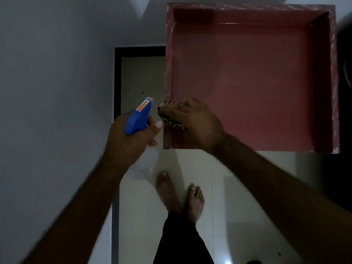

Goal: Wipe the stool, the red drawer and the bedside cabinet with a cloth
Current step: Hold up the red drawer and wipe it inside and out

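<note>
The red drawer (pixel 251 77) stands pulled out in front of me, empty, its inside glossy. My right hand (pixel 192 122) presses a dark patterned cloth (pixel 170 121) onto the drawer's left rim near the front corner. My left hand (pixel 131 141) grips a spray bottle (pixel 140 116) with a blue trigger head and a clear body, just left of that rim, its nozzle pointing up and away. The stool and the bedside cabinet's body cannot be made out in this dim view.
A white wall (pixel 53 92) fills the left side. A dark-framed panel (pixel 141 73) sits left of the drawer. Pale floor tiles (pixel 219 216) lie below, with my bare feet (pixel 179 195) on them. A dark mass (pixel 344 73) borders the drawer's right.
</note>
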### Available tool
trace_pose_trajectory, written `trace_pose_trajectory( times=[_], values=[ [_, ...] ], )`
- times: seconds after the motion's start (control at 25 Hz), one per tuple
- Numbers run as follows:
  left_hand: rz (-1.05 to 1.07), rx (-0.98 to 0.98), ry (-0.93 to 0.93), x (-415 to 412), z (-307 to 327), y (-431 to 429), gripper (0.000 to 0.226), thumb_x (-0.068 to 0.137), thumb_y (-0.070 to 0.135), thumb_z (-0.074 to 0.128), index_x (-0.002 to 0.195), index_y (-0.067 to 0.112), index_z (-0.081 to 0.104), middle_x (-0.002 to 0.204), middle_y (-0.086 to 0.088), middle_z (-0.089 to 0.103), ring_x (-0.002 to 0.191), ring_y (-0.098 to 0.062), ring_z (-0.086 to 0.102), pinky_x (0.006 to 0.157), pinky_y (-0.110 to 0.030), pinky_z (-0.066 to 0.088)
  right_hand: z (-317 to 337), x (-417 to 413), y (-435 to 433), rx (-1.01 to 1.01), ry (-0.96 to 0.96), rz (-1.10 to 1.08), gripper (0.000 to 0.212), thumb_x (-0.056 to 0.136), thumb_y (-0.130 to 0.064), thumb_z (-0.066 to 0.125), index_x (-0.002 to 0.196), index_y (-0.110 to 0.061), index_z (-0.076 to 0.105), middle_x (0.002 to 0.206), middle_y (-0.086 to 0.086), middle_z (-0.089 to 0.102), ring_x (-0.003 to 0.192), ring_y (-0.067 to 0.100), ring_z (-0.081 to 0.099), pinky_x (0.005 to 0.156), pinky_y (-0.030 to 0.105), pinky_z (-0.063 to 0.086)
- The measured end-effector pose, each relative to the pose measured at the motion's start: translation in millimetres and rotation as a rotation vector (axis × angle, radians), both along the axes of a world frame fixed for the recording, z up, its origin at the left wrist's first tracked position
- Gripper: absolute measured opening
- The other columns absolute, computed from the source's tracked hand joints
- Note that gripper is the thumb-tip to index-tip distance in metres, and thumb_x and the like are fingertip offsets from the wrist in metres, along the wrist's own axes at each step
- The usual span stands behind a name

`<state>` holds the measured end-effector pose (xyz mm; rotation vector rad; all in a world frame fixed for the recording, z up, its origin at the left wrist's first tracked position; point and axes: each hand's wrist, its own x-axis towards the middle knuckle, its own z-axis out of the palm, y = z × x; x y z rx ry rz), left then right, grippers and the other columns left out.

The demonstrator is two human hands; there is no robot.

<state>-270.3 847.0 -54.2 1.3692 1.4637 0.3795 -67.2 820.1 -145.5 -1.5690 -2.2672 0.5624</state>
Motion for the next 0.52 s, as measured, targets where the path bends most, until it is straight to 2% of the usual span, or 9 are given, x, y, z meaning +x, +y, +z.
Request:
trace_pose_trajectory(
  times=[0.08,0.16,0.32,0.4,0.44,0.52],
  values=[
    [-0.021,0.011,0.020,1.3,1.0,3.4,0.014,0.092,0.020,0.069,0.083,0.020,0.058,0.073,-0.012,0.068,0.060,0.001,0.067,0.058,-0.003,0.047,-4.5,-0.7,2.8,0.003,0.020,-0.032,0.072,0.078,-0.037,0.084,0.143,-0.016,0.063,0.143,0.004,0.065,0.109,0.033,0.065,0.091,0.047,0.054],
    [-0.031,0.011,0.028,1.8,1.5,8.2,0.015,0.092,0.021,0.069,0.083,0.021,0.057,0.073,-0.010,0.067,0.060,0.001,0.066,0.058,-0.003,0.046,-3.7,-1.2,-5.5,0.017,0.064,-0.032,0.074,0.076,-0.038,0.084,0.143,-0.015,0.063,0.146,0.005,0.062,0.109,0.033,0.065,0.093,0.045,0.053],
    [-0.002,0.009,0.018,0.3,-2.0,18.0,0.014,0.092,0.022,0.070,0.084,0.021,0.058,0.076,-0.015,0.068,0.061,-0.002,0.067,0.058,-0.004,0.047,-0.8,0.6,-21.9,0.013,0.103,0.001,0.065,0.084,-0.040,0.056,0.143,-0.015,0.062,0.148,0.004,0.061,0.110,0.033,0.064,0.093,0.044,0.053],
    [0.002,0.005,0.026,0.5,-3.4,22.7,0.013,0.092,0.023,0.069,0.085,0.019,0.059,0.077,-0.015,0.068,0.061,-0.001,0.067,0.057,-0.003,0.047,-2.1,1.6,-15.8,0.034,0.117,0.002,0.065,0.086,-0.042,0.056,0.143,-0.013,0.062,0.144,0.004,0.064,0.111,0.029,0.061,0.094,0.040,0.050],
    [-0.001,0.004,0.030,0.1,-3.9,25.1,0.013,0.092,0.023,0.069,0.086,0.017,0.059,0.078,-0.016,0.068,0.061,-0.001,0.067,0.056,-0.003,0.046,-3.4,1.5,-9.4,0.059,0.128,-0.016,0.063,0.086,-0.039,0.056,0.142,-0.011,0.063,0.142,0.006,0.065,0.110,0.025,0.058,0.093,0.037,0.046],
    [0.005,0.007,0.022,0.1,-3.1,29.0,0.013,0.092,0.022,0.069,0.088,0.013,0.061,0.078,-0.017,0.068,0.061,-0.003,0.067,0.057,-0.004,0.047,-7.4,3.1,5.4,0.109,0.131,-0.081,0.056,0.086,-0.020,0.061,0.141,-0.010,0.064,0.140,0.006,0.066,0.107,0.025,0.056,0.092,0.035,0.043]
  ],
)
